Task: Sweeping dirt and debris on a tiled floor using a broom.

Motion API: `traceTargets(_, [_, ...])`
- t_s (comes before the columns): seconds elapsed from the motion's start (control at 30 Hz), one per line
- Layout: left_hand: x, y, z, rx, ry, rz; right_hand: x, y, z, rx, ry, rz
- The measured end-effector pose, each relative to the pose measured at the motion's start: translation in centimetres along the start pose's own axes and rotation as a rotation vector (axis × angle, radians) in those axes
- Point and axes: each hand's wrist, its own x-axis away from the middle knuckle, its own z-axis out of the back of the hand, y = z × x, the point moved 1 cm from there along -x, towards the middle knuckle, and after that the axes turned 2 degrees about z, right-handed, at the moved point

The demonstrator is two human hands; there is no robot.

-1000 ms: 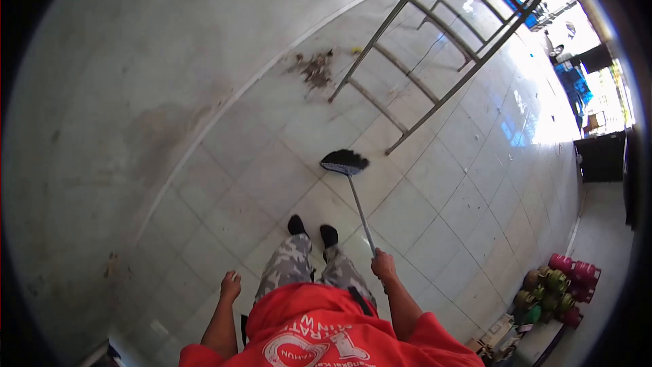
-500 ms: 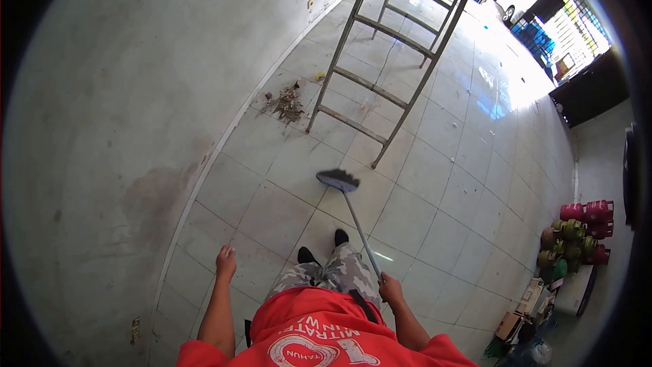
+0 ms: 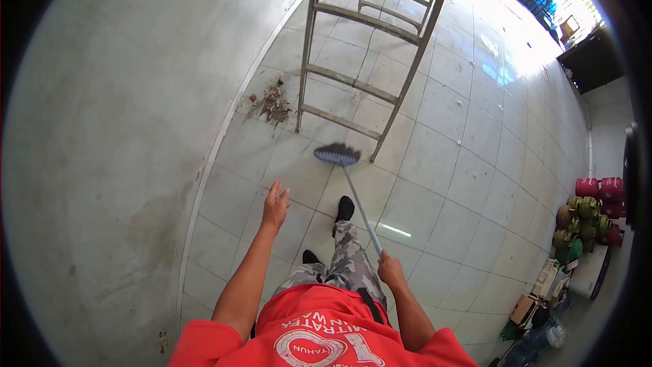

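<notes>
My right hand [image 3: 390, 268] is wrapped round the grey stick of a broom [image 3: 362, 205]. The broom's purple-blue head with dark bristles [image 3: 336, 155] is at the tiles just short of the ladder's near legs. Over the floor to the left, my left hand [image 3: 275, 207] is empty, its fingers stretched forward. A small heap of brown debris [image 3: 275, 103] lies beyond it, between the wall and the left leg of the ladder.
A metal stepladder [image 3: 356, 84] stands ahead on the pale tiled floor [image 3: 435, 184]. A grey wall [image 3: 136, 129] runs along the left. Pink and green gas cylinders [image 3: 587, 207] are stacked at the right, with boxes [image 3: 524, 309] and clutter nearer me. Small scraps dot the floor.
I have stepped forward, and the ladder and debris heap appear closer. My left hand has swung forward and to the right. The broom head has moved forward, nearer the ladder.
</notes>
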Motion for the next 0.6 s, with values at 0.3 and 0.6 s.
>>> traceTargets(0.3, [-11.1, 12.4, -16.8, 0.278, -0.205, -0.097, -3.3, -1.9, 9.2, -0.289, -0.110, 0.098])
traceTargets(0.6, [-21.4, 24.8, -26.4, 0.391, -0.297, -0.116, 6.4, -3.8, 27.5, -1.154, -0.459, -0.094])
